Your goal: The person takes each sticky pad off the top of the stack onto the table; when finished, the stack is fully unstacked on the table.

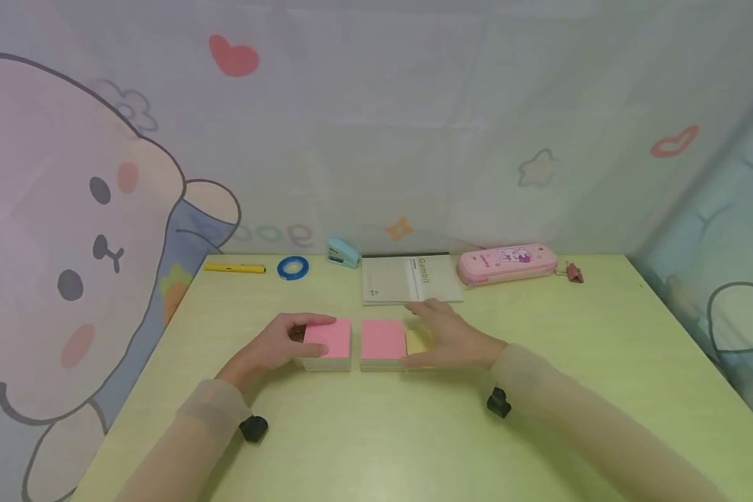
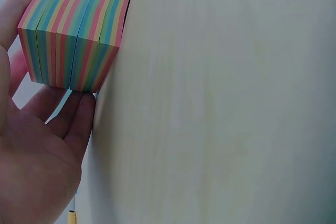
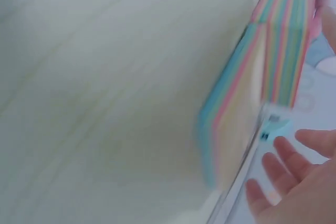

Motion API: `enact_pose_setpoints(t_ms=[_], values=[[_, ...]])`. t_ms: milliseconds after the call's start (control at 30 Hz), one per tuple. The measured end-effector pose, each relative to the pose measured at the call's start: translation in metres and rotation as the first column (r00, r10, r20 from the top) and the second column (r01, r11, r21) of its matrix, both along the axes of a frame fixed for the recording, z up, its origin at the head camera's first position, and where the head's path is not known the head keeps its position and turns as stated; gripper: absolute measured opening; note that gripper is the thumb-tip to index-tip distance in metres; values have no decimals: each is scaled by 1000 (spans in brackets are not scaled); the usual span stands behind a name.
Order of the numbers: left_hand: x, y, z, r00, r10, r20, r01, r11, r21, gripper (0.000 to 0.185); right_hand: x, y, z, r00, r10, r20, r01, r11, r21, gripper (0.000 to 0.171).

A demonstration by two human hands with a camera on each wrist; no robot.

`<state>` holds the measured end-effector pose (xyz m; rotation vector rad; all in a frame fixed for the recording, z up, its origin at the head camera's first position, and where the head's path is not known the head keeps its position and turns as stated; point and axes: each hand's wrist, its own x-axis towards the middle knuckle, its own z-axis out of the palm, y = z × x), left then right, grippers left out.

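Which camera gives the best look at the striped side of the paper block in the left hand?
The left wrist view: the paper block fills it, stripes sharp. The head view shows mostly its pink top; the right wrist view is blurred.

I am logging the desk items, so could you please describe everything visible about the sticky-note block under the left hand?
The left note block is a squat square pad with a pink top sheet; in the left wrist view its sides show thin pink, yellow, blue and green paper layers. It lies flat on the pale green table, near its middle, with a narrow gap to a second pink-topped block. The left hand grips it, fingers over its far left edge.
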<state>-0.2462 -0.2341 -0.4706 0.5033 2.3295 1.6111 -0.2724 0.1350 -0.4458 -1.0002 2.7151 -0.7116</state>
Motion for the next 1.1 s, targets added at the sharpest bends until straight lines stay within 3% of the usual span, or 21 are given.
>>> enact_pose_setpoints(t_ms=[133, 333, 600, 1100], values=[[2, -2, -2, 1000, 13, -1, -13, 1000, -5, 55, 2, -25, 3, 998, 67, -3, -67, 996, -59, 109], [4, -2, -5, 1000, 30, -1, -30, 999, -24, 55, 4, -47, -3, 991, 133, -28, -134, 990, -48, 95], [3, 0, -2, 999, 36, 2, -35, 999, -12, 55, 3, -52, -8, 993, 101, -63, -103, 994, -39, 91], [1, 1, -1, 1000, 12, -10, -12, 1000, 4, 55, 4, -35, -3, 1000, 22, -15, -24, 989, -146, 81]])
